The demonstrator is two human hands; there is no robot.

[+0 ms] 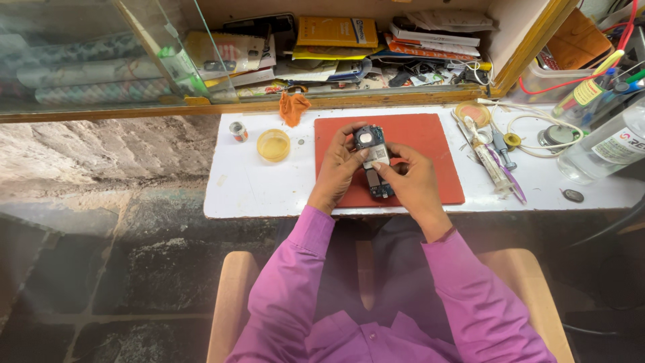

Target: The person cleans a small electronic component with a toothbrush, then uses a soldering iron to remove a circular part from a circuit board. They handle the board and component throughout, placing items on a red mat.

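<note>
Both my hands hold a small opened phone (373, 158) with its circuit board exposed, above a red work mat (430, 144) on a white bench top (255, 185). My left hand (336, 168) grips the phone's left side, fingers wrapped around its upper edge. On the phone's right side and lower part is my right hand (411, 183), with its thumb pressing on the board. Purple sleeves cover both my arms.
A yellow lidded tub (273, 144), a small tin (238, 131) and an orange cloth (293, 107) lie left of the mat. Syringes (494, 165), a tape roll (472, 113), white cable (537, 128) and a clear bottle (605, 144) sit right. A shelf of books and papers (349, 47) runs behind.
</note>
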